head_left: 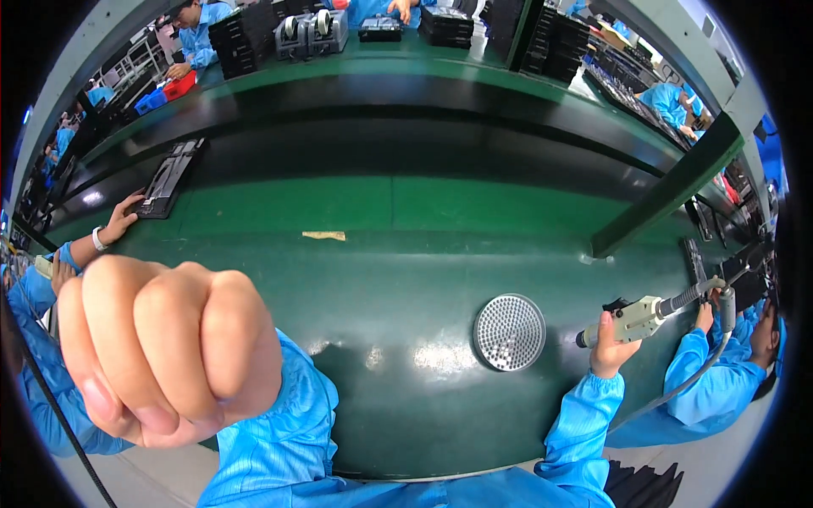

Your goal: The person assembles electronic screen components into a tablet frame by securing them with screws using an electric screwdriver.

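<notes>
My left hand [174, 351] is raised close to the camera as a tight fist, its fingers curled in and nothing sticking out of it. My right hand [608, 347], above the right side of the green table, grips a beige electric screwdriver [639, 320]. The tool lies roughly sideways, its dark tip pointing left, and a grey cable [724, 317] runs from its back end. Left of that tip, a round silver dish [501, 320] with a dotted, dimpled surface rests on the table.
A co-worker's hand [121, 218] touches a flat black device part [172, 178] at the left. A green post [669, 186] stands at the right, near another person in blue [716, 372]. A torn yellowish strip [324, 235] lies mid-table; black stacked trays [233, 42] stand beyond.
</notes>
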`<state>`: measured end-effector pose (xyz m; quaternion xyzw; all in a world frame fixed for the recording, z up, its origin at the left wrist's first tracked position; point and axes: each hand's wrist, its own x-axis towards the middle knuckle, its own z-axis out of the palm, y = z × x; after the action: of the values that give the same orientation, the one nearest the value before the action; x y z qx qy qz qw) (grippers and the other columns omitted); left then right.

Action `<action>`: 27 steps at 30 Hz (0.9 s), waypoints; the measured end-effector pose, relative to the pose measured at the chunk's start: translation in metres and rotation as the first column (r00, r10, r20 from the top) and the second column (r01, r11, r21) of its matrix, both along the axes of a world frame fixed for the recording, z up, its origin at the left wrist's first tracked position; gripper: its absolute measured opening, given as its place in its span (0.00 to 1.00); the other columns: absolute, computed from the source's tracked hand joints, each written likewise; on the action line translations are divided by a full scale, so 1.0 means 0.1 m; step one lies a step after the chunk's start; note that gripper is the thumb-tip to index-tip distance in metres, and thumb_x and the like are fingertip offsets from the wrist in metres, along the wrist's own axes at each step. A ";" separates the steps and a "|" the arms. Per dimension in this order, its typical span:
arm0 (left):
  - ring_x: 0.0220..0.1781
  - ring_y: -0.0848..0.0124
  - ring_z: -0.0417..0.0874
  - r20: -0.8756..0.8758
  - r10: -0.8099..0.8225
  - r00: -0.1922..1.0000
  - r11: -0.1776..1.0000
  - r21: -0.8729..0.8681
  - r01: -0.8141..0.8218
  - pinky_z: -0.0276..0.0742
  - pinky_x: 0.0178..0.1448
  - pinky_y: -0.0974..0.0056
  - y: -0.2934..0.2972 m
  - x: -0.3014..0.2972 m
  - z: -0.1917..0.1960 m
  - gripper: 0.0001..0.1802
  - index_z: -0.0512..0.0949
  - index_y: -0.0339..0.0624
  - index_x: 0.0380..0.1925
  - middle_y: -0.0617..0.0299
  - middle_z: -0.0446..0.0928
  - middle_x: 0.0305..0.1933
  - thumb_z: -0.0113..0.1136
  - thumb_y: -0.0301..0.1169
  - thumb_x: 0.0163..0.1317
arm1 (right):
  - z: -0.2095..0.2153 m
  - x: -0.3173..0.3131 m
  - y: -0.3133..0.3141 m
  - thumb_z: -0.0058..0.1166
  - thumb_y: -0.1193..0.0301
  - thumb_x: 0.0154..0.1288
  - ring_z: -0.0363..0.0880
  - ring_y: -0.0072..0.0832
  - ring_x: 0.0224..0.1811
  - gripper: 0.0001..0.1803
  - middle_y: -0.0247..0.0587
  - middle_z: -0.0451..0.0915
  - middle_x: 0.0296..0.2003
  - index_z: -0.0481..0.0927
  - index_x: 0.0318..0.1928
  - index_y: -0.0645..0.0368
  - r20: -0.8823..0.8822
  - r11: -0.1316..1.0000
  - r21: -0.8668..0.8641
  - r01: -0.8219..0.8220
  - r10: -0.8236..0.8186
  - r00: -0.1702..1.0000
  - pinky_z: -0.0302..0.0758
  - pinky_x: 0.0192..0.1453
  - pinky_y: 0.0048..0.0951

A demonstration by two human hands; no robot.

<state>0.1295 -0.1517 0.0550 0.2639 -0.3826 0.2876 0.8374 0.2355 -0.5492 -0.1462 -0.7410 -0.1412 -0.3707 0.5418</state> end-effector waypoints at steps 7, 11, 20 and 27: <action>0.14 0.76 0.67 0.032 0.009 0.999 0.999 -0.044 -0.008 0.62 0.18 0.72 0.15 -0.05 0.05 0.09 0.68 0.41 0.24 0.63 0.67 0.19 0.59 0.18 0.50 | 0.12 -0.04 0.19 0.57 0.77 0.59 0.72 0.23 0.37 0.16 0.37 0.73 0.37 0.71 0.47 0.66 -0.016 1.000 -0.022 -0.007 0.007 1.000 0.70 0.44 0.24; 0.14 0.76 0.66 0.054 0.036 0.998 0.998 -0.044 -0.034 0.62 0.18 0.72 0.18 -0.07 0.09 0.07 0.69 0.41 0.27 0.63 0.67 0.19 0.57 0.19 0.53 | 0.20 -0.05 0.25 0.57 0.77 0.58 0.72 0.23 0.36 0.14 0.36 0.73 0.36 0.71 0.45 0.65 -0.021 1.000 -0.010 0.014 -0.014 1.000 0.69 0.43 0.24; 0.11 0.79 0.64 0.219 0.111 0.969 0.994 -0.012 -0.111 0.54 0.14 0.74 0.19 -0.06 0.06 0.03 0.72 0.39 0.35 0.62 0.68 0.17 0.49 0.22 0.65 | 0.28 -0.10 0.37 0.57 0.76 0.56 0.71 0.23 0.35 0.13 0.37 0.73 0.34 0.72 0.42 0.65 -0.028 1.000 -0.006 -0.014 0.014 0.999 0.69 0.41 0.24; 0.05 0.79 0.59 0.281 0.014 0.960 1.000 0.011 -0.017 0.49 0.10 0.73 0.21 -0.02 0.07 0.12 0.74 0.37 0.45 0.62 0.67 0.11 0.43 0.30 0.71 | 0.26 -0.08 0.27 0.59 0.77 0.56 0.73 0.23 0.34 0.13 0.37 0.75 0.34 0.73 0.41 0.67 -0.034 0.998 -0.061 -0.016 0.014 0.999 0.71 0.40 0.25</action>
<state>0.1271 -0.1307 0.0616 0.2287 -0.4973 0.3262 0.7707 0.2274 -0.5227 -0.1197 -0.7625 -0.1489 -0.3495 0.5237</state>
